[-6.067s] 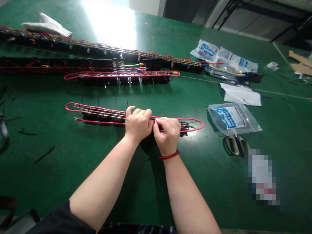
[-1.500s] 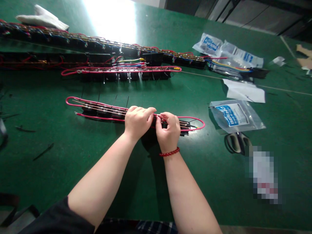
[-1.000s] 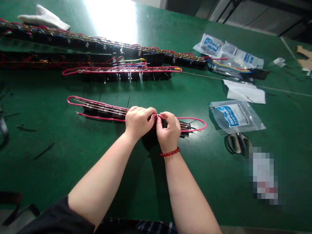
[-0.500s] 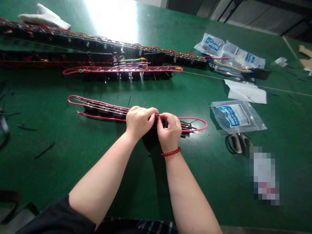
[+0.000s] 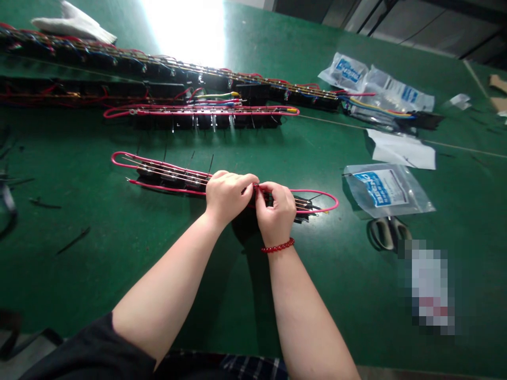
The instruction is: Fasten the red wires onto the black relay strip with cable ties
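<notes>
The left hand (image 5: 227, 194) and the right hand (image 5: 276, 211) are seen knuckle to knuckle in the head view. The left is curled down over a wired strip (image 5: 170, 177) of small black blocks. The right is pinched, thumb against forefinger, on the red wire (image 5: 317, 192) looped round the strip. The strip is laid flat on the green table (image 5: 119, 253), running out to the left of the left hand and to the right of the right. It is judged light but limp. The wire is soft and the thin bare leads look fragile, so it is best taken by the black blocks, with both ends supported. Longer strips (image 5: 206, 113) are laid beyond the hands. Off to the right of the right hand a clear bag (image 5: 386, 189) with a blue label is laid, scissors (image 5: 388, 232) just nearer than it. The label's lettering cannot be read.
</notes>
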The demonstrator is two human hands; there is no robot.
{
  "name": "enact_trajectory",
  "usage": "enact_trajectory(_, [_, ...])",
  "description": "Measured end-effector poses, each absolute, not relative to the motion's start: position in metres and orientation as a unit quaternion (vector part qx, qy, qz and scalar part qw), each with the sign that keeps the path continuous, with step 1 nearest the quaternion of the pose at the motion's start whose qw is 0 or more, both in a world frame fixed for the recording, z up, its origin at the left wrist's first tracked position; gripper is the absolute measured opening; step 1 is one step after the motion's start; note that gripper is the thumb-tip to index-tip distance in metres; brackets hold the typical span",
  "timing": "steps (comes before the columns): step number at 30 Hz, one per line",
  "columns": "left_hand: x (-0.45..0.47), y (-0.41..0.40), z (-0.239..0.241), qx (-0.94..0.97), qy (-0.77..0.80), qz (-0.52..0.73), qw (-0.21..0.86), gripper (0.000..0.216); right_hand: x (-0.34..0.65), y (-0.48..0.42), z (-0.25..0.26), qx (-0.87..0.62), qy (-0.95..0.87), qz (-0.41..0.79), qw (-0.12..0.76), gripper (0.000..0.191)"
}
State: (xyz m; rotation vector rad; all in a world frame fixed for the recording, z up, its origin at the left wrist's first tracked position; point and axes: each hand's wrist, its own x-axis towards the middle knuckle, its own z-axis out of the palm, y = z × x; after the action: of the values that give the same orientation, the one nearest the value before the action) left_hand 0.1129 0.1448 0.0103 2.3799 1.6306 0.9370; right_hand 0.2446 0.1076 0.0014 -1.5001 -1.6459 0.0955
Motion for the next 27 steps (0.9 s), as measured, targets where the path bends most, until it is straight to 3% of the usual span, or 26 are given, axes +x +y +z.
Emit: enact_trajectory(27, [0.1138, 0.1444, 0.0119, 0.773, 0.55, 0.311, 0.058, 0.014, 0.2442, 0.1089, 0.003, -0.606, -0.671, 0.021, 0.427, 0.008])
